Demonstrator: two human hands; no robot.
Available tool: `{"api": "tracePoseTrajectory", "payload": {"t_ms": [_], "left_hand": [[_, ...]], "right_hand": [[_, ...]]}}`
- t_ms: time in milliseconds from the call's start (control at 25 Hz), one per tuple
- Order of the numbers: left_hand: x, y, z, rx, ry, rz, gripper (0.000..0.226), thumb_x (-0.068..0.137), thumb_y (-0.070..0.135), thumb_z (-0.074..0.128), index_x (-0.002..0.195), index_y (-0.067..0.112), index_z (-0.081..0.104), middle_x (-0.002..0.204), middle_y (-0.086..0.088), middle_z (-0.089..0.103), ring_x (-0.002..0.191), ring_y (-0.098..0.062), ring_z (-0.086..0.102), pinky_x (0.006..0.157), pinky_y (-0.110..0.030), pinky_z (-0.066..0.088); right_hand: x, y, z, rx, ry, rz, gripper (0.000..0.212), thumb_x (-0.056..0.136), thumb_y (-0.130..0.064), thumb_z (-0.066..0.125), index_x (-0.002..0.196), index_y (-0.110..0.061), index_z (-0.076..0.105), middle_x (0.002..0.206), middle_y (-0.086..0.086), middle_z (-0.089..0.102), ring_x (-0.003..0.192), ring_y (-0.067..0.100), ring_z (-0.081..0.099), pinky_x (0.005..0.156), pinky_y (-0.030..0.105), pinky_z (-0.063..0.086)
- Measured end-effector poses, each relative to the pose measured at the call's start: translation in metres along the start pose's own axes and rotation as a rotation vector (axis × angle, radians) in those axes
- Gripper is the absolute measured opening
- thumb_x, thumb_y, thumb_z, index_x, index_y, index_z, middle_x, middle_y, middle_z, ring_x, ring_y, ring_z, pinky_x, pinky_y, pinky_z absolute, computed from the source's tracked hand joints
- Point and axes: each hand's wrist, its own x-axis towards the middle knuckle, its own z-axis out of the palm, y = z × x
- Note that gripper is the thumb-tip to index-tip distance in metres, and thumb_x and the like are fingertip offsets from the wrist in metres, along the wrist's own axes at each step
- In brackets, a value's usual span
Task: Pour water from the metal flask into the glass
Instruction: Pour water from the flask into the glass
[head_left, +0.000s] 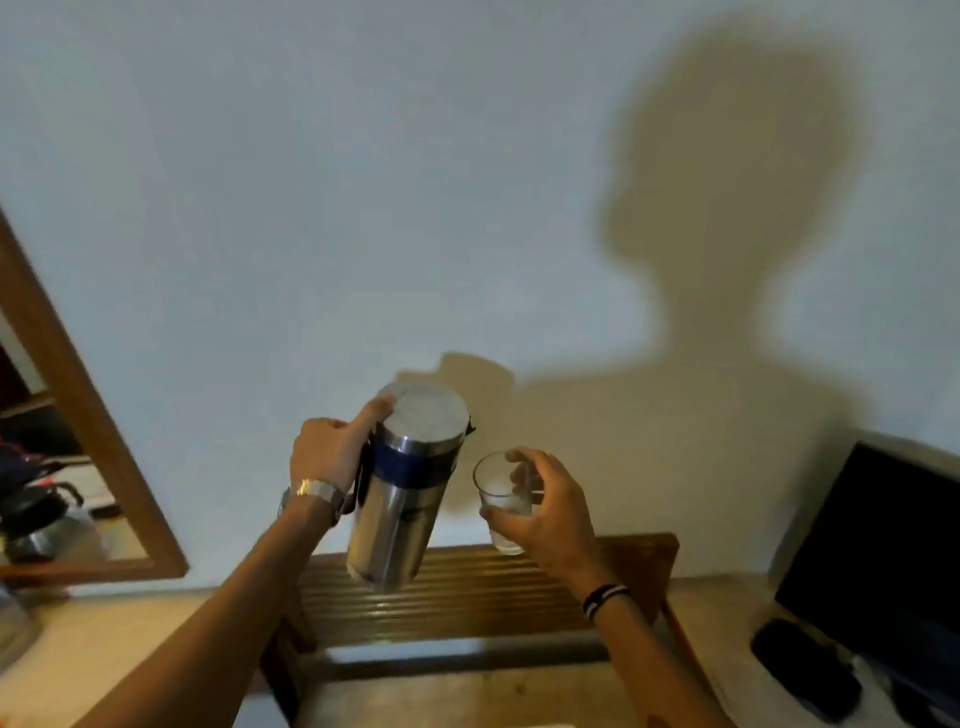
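Note:
My left hand (332, 452) grips the metal flask (400, 499) near its top, by a dark handle. The flask is steel with a blue band and a flat silver lid, held in the air and leaning slightly to the right. My right hand (540, 512) holds a clear glass (501, 499) just right of the flask, also lifted off the surface. The glass is tilted a little toward the flask, with a small gap between them. Whether there is water in the glass is hard to tell. No stream of water is visible.
A wooden slatted rack (467, 597) stands below both hands against the white wall. A wood-framed mirror (78, 415) is at the left. A black screen (883, 551) and a dark phone-like object (805, 670) lie at the right on the pale counter (104, 644).

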Motion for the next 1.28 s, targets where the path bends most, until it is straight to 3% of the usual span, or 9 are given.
{"api": "tracePoseTrajectory", "payload": {"t_ms": [80, 280, 440, 600, 760, 920, 1080, 1280], "left_hand": [[0.021, 0.054, -0.013, -0.035, -0.004, 0.076, 0.076, 0.057, 0.090, 0.074, 0.052, 0.016, 0.058, 0.043, 0.005, 0.052, 0.048, -0.022, 0.049, 0.056, -0.039, 0.041], [0.046, 0.164, -0.043, -0.060, -0.065, 0.249, 0.086, 0.057, 0.086, 0.074, 0.074, 0.002, 0.073, 0.063, -0.008, 0.059, 0.060, -0.025, 0.050, 0.062, -0.043, 0.039], [0.037, 0.214, -0.052, 0.130, -0.152, 0.365, 0.083, 0.051, 0.091, 0.062, 0.066, 0.010, 0.061, 0.061, -0.007, 0.055, 0.056, -0.024, 0.047, 0.060, -0.037, 0.037], [0.031, 0.233, -0.057, 0.270, -0.255, 0.435, 0.078, 0.048, 0.089, 0.059, 0.061, 0.012, 0.054, 0.055, -0.003, 0.046, 0.052, -0.021, 0.040, 0.062, -0.038, 0.034], [0.029, 0.251, -0.062, 0.413, -0.321, 0.528, 0.074, 0.048, 0.090, 0.054, 0.048, 0.016, 0.059, 0.042, 0.006, 0.045, 0.050, -0.021, 0.044, 0.062, -0.035, 0.037], [0.030, 0.271, -0.060, 0.587, -0.341, 0.617, 0.097, 0.048, 0.093, 0.050, 0.071, 0.003, 0.077, 0.049, 0.001, 0.053, 0.057, -0.025, 0.053, 0.067, -0.036, 0.042], [0.029, 0.290, -0.057, 0.722, -0.341, 0.685, 0.082, 0.046, 0.096, 0.047, 0.053, 0.015, 0.062, 0.044, 0.003, 0.048, 0.049, -0.019, 0.049, 0.056, -0.031, 0.036], [0.034, 0.305, -0.049, 0.821, -0.308, 0.732, 0.081, 0.047, 0.099, 0.049, 0.050, 0.018, 0.053, 0.050, -0.001, 0.050, 0.050, -0.021, 0.050, 0.056, -0.030, 0.036]], "right_hand": [[0.018, -0.039, -0.015, 0.051, 0.038, -0.040, 0.072, 0.074, -0.038, 0.095, 0.137, -0.021, 0.064, 0.119, -0.002, 0.068, 0.109, 0.015, 0.067, 0.091, 0.031, 0.064], [0.041, -0.114, -0.044, 0.102, 0.099, -0.054, 0.062, 0.074, -0.039, 0.094, 0.129, -0.030, 0.067, 0.108, -0.003, 0.068, 0.098, 0.010, 0.067, 0.078, 0.019, 0.056], [0.041, -0.148, -0.057, 0.118, 0.124, -0.028, 0.057, 0.072, -0.033, 0.095, 0.123, -0.031, 0.069, 0.105, 0.005, 0.069, 0.082, 0.003, 0.066, 0.065, 0.007, 0.052], [0.033, -0.159, -0.066, 0.124, 0.105, -0.023, 0.056, 0.074, -0.027, 0.095, 0.124, -0.029, 0.070, 0.107, 0.006, 0.068, 0.075, -0.012, 0.064, 0.064, 0.005, 0.051], [0.030, -0.165, -0.069, 0.114, 0.108, -0.042, 0.059, 0.074, -0.021, 0.096, 0.128, -0.024, 0.070, 0.114, 0.011, 0.068, 0.075, -0.010, 0.064, 0.068, 0.007, 0.052], [0.028, -0.170, -0.065, 0.103, 0.109, -0.058, 0.061, 0.073, -0.021, 0.097, 0.128, -0.024, 0.070, 0.113, 0.007, 0.068, 0.075, -0.008, 0.065, 0.068, 0.007, 0.052], [0.029, -0.174, -0.061, 0.119, 0.118, -0.065, 0.060, 0.073, -0.020, 0.097, 0.126, -0.023, 0.071, 0.111, 0.007, 0.069, 0.074, -0.009, 0.066, 0.067, 0.007, 0.052], [0.030, -0.178, -0.059, 0.129, 0.117, -0.056, 0.059, 0.072, -0.022, 0.097, 0.124, -0.025, 0.071, 0.110, 0.006, 0.069, 0.075, -0.004, 0.069, 0.068, 0.009, 0.055]]}}
